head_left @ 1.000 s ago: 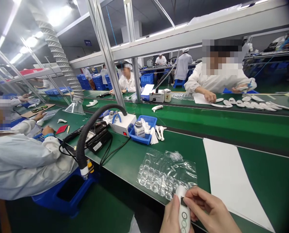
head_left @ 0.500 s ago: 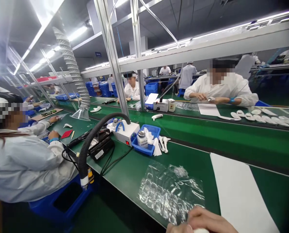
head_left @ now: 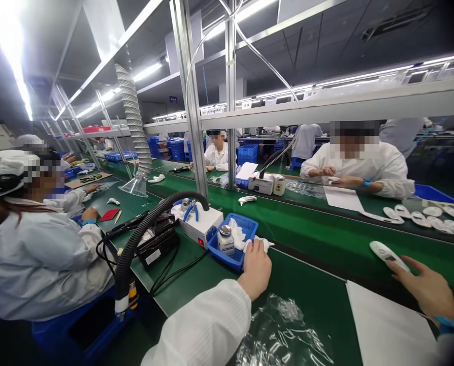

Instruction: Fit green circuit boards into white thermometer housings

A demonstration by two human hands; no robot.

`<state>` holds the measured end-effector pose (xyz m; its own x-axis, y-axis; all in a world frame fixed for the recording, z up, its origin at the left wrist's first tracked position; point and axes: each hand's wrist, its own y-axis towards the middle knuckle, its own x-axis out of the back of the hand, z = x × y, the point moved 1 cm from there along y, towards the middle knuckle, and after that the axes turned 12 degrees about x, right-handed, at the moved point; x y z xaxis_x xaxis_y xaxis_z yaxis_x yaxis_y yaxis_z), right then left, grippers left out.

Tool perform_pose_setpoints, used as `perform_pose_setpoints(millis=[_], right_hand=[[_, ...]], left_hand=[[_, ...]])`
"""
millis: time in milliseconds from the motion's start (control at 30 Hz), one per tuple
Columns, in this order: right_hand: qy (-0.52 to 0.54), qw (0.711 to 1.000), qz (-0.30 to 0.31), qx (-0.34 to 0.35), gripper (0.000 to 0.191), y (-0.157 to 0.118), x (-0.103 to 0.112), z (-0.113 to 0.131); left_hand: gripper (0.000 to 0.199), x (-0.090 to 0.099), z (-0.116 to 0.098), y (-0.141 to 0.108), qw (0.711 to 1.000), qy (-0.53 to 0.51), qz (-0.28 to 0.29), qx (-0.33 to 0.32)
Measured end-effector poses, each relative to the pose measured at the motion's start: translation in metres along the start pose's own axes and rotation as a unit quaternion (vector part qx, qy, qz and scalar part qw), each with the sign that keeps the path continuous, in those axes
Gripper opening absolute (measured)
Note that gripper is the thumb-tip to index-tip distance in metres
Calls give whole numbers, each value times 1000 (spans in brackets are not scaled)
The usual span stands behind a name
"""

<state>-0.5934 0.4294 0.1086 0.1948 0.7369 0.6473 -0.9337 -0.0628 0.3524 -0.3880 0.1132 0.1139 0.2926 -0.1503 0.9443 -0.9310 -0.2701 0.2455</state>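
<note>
Your right hand (head_left: 425, 295) grips a white handheld device (head_left: 385, 255) by its end, just beyond a sheet of white paper (head_left: 387, 325) on the green counter (head_left: 314, 290). Your left hand (head_left: 256, 269) rests on a white cloth (head_left: 258, 245) at the rim of a blue tray (head_left: 230, 259) holding a glass bottle (head_left: 226, 240), though whether it's gripping is unclear. Your sleeve (head_left: 207, 325) partly hides a clear plastic sheet (head_left: 280, 340)

Blue tray (head_left: 227, 262) ahead of left hand (head_left: 256, 269)
</note>
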Motion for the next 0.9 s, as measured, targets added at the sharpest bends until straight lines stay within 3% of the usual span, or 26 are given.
perform_pose_setpoints(millis=[100, 233, 333, 433, 600, 700, 900], right_hand=[[22, 999, 24, -2, 42, -6, -14, 11], [153, 973, 155, 72, 39, -33, -59, 51], [236, 940, 217, 112, 46, -54, -93, 79], [280, 924, 225, 129, 48, -69, -108, 100], [320, 905, 225, 167, 44, -89, -97, 122], [310, 903, 222, 199, 34, -100, -84, 133], [231, 912, 195, 278, 22, -130, -72, 160]], left_hand=[[33, -14, -12, 0, 1000, -10, 3, -15], [43, -30, -21, -3, 996, -85, 29, 1], [29, -40, -20, 4, 983, -170, 56, 51], [15, -41, -19, 9, 953, -280, 79, 89], [37, -25, -22, -11, 878, -453, 126, 90], [47, -13, -21, -30, 853, -497, 133, 82], [25, 3, -20, -56, 840, -521, 121, 89]])
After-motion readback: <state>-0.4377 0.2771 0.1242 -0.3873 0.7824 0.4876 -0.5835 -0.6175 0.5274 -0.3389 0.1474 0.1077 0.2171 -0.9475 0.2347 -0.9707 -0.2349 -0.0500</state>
